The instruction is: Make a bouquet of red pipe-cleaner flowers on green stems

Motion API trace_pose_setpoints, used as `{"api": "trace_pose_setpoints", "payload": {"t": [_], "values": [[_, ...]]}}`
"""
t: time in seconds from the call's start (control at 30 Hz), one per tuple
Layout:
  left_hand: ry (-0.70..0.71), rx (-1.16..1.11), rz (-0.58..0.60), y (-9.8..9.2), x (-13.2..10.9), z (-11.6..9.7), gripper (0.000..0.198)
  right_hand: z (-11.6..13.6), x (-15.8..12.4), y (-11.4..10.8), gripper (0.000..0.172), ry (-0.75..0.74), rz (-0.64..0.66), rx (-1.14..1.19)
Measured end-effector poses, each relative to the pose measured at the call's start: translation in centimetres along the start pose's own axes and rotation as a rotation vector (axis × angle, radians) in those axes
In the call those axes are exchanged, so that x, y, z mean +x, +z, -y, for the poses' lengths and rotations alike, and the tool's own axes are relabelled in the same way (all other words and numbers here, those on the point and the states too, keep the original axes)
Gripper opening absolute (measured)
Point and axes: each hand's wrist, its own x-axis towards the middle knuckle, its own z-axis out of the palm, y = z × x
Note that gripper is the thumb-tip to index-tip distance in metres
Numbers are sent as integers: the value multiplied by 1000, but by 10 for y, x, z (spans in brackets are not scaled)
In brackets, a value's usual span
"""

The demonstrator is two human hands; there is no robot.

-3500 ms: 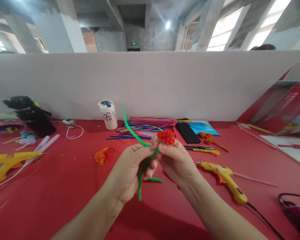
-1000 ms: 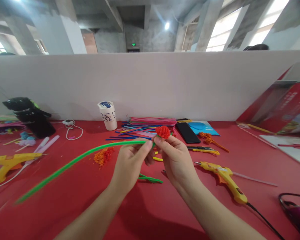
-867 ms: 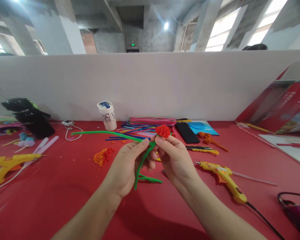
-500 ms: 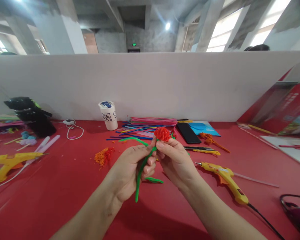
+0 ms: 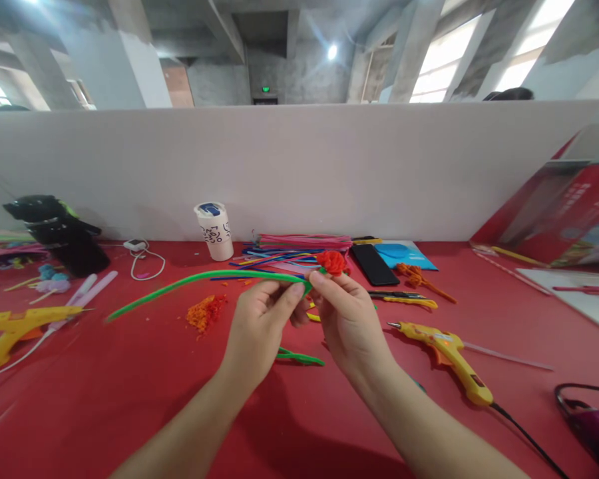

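Note:
A red pipe-cleaner flower (image 5: 332, 263) shows above the fingers of my right hand (image 5: 344, 309), which pinch it at its green base. My left hand (image 5: 267, 316) is closed on a green pipe cleaner (image 5: 194, 275), thumb on top, right beside the flower's base. The long free end of this pipe cleaner arcs out to the left and droops at its tip. Both hands touch or nearly touch under the bloom, so the join there is hidden. On the table below them lie more green pipe-cleaner pieces (image 5: 302, 359).
Yellow glue guns lie at right (image 5: 446, 349) and left (image 5: 27, 326). Behind my hands are pipe cleaners (image 5: 304, 241), a phone (image 5: 374, 265) and a cutter (image 5: 397, 295). Orange fuzz scraps (image 5: 204, 314), a white cup (image 5: 214, 231) and a black bottle (image 5: 62, 236) stand or lie leftward.
The green pipe cleaner, which hung down in front of my left hand with another length leftward, now stretches far left. My left hand has rolled over, and the flower has tilted and shifted slightly right.

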Motion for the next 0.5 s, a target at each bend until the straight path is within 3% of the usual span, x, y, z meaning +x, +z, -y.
{"api": "trace_pose_setpoints", "payload": {"t": [0.1, 0.23, 0.43, 0.5], "values": [[-4, -39, 0, 1, -1, -5, 18, 2, 0, -1, 16, 24, 7, 6], [61, 70, -23, 1, -3, -4, 19, 2, -1, 2, 8, 6, 23, -6], [570, 461, -143, -3, -2, 7, 11, 0, 0, 1, 14, -13, -118, -26], [649, 504, -144, -4, -2, 8, 11, -1, 1, -1, 11, -30, -116, -69]]}}
